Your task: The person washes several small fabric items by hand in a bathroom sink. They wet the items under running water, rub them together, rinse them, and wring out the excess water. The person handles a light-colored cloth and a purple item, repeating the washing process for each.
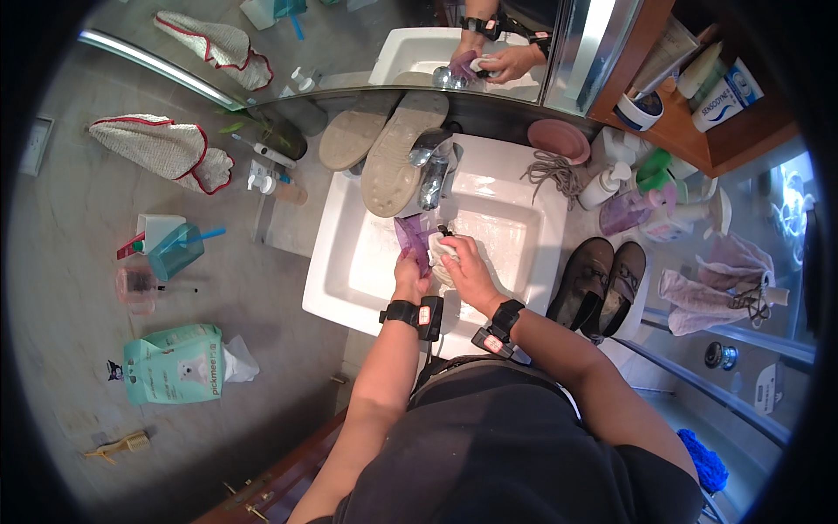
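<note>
Over the white washbasin (546, 242), my left hand (411, 275) grips a translucent purple item (411, 236), whose exact kind I cannot tell. My right hand (468, 265) is closed around a crumpled whitish cloth (440, 249) with a small black part at its top, right beside the purple item. Below the hands the basin looks wet. Just beyond them stands the faucet (432, 177), with a beige insole-like or slipper sole (396, 170) lying against its left side.
A second sole (353, 134) lies behind left. Shoelaces (553, 171), a pink soap dish (558, 139) and pump bottles (605, 185) crowd the right rear. Dark shoes (589, 281) stand right of the basin. A mirror and an electric toothbrush (273, 154) are at the back.
</note>
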Demonstrator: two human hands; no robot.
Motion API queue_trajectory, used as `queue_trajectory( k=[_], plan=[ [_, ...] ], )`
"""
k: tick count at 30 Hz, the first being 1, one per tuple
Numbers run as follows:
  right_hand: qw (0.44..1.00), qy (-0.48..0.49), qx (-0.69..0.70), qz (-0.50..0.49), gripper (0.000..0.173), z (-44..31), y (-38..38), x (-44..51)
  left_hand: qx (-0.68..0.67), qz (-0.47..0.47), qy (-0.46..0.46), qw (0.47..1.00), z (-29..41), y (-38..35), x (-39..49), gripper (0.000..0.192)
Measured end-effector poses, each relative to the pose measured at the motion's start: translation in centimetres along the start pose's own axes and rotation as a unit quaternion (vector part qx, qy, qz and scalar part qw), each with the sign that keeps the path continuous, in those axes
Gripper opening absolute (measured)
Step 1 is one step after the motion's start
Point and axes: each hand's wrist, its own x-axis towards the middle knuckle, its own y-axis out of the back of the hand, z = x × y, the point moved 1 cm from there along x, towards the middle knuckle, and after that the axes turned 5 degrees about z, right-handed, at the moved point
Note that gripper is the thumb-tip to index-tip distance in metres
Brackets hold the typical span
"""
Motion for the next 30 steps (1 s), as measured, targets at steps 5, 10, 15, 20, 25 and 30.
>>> queue_trajectory(
  k=[5, 10, 15, 20, 25, 30],
  plan=[
    [0.997, -0.074, 0.014, -0.010, 0.031, -1.4, -0.3, 1.6, -0.045, -0.086, 0.064, 0.993, -0.8, 0.1, -0.1, 0.024],
    [0.997, -0.011, -0.008, -0.080, 0.031, -3.4, 0.2, 2.6, -0.036, -0.199, 0.053, 0.978, 0.5, -1.6, -3.9, 0.033],
    [0.987, 0.095, -0.062, -0.114, 0.026, -2.7, 0.0, 1.5, -0.142, -0.243, 0.050, 0.958, 2.8, -1.1, -7.8, 0.051],
    [0.985, -0.149, 0.092, -0.008, 0.036, 0.5, -0.5, 1.9, -0.027, -0.178, 0.034, 0.983, 2.7, -0.2, -6.9, 0.032],
    [0.998, 0.042, -0.046, -0.013, 0.040, 1.8, 0.3, 3.7, -0.005, -0.228, 0.023, 0.973, 1.7, -0.4, -5.8, 0.032],
    [0.995, -0.022, -0.043, -0.092, 0.045, 1.4, 0.2, 3.1, 0.018, -0.205, -0.012, 0.979, 1.2, -0.8, -6.0, 0.035]
  ],
)
